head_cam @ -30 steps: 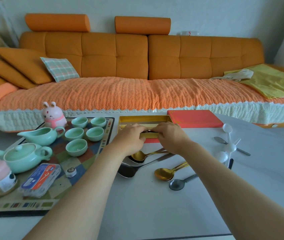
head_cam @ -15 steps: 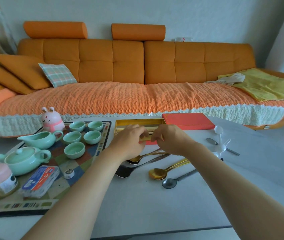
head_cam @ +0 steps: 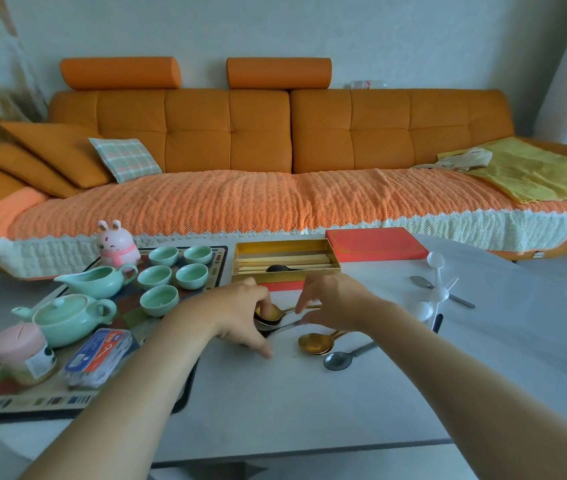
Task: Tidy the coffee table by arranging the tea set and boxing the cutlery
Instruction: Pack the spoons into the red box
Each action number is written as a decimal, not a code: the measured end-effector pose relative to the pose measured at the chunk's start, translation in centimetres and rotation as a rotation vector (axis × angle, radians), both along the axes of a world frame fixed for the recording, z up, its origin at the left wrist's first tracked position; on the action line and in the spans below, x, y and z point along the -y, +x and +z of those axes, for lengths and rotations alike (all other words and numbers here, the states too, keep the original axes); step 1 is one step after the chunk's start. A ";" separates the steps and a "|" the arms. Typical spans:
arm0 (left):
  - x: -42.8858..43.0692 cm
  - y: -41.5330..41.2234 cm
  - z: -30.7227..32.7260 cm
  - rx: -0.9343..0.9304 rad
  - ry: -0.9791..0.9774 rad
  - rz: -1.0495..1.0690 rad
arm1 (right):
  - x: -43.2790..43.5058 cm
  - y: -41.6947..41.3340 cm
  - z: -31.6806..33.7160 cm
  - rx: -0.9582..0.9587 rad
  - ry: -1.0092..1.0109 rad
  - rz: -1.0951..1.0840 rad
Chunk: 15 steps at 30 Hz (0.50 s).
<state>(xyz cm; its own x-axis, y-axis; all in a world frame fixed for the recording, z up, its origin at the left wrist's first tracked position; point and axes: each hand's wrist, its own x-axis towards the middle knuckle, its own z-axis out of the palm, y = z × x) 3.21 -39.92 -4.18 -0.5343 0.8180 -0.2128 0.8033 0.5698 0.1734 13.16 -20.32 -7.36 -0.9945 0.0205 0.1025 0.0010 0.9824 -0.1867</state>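
Head view: my hands were at the near edge of the gold box (head_cam: 285, 277) at frame centre and are now just below it, over the spoon pile. My left hand (head_cam: 240, 318) curls its fingers onto a gold spoon (head_cam: 276, 311), and my right hand (head_cam: 339, 303) seems to pinch its handle. A dark spoon (head_cam: 276, 269) already lies in the box, so I judge boxing underway. More spoons wait on the table (head_cam: 309, 410).

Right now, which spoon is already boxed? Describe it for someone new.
Before the orange sofa, an open gold box sits on the white table beside a red lid. Inside lies a dark spoon, next to pale chopsticks; every other spoon is outside the box.
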 end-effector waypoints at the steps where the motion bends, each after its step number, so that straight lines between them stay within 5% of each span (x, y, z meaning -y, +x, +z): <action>1: 0.3 0.0 -0.1 0.007 -0.028 -0.002 | 0.1 -0.1 -0.1 0.007 0.004 0.004; 10: 2.1 -0.3 -0.3 0.050 0.201 -0.030 | 0.1 -0.7 -0.3 0.088 -0.043 -0.016; 15: 2.7 -0.7 -0.3 -0.056 0.148 -0.079 | -0.1 -1.0 -0.3 0.104 -0.168 -0.025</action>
<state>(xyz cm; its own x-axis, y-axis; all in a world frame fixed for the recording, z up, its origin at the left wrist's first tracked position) 2.54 -42.59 -4.50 -0.4745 0.8783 -0.0585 0.8555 0.4757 0.2046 12.20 -20.24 -7.69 -0.9986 0.0530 -0.0073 0.0523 0.9370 -0.3454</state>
